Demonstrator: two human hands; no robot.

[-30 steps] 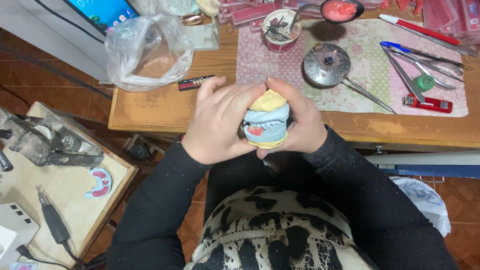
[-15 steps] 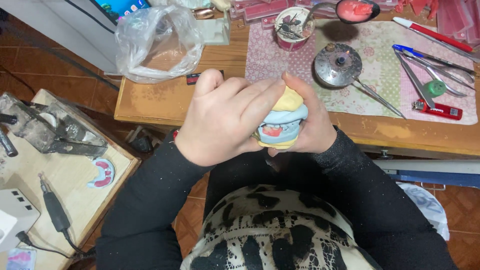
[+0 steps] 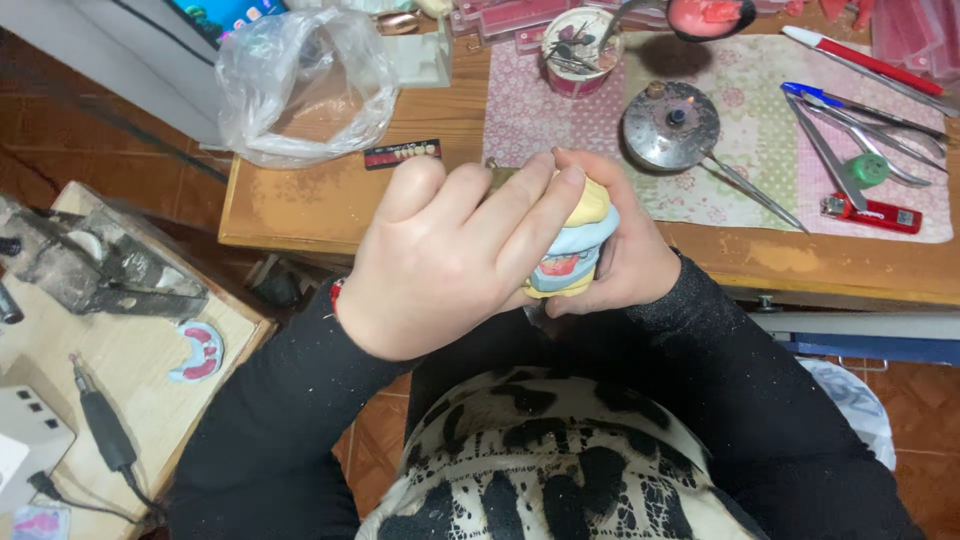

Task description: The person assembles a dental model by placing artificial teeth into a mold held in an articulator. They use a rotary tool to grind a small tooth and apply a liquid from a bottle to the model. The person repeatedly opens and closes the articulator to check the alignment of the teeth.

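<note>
Seen from above, a seated person in black sleeves holds a dental cast [image 3: 578, 250] at the centre of the frame, just in front of the wooden bench [image 3: 330, 200]. The cast is yellow and pale blue plaster with pink wax and teeth showing low on its side. Both hands are together, clamped around it: the left hand [image 3: 450, 260] wraps over the front and hides most of it, and the right hand [image 3: 625, 255] cups the far side. No tool is in either hand.

How far the work has come cannot be told; judging from this, the cast is being handled or pressed rather than carved. At the upper right, metal instruments [image 3: 850, 130] and a red lighter [image 3: 868, 212] lie untouched on a patterned cloth [image 3: 760, 200].
</note>
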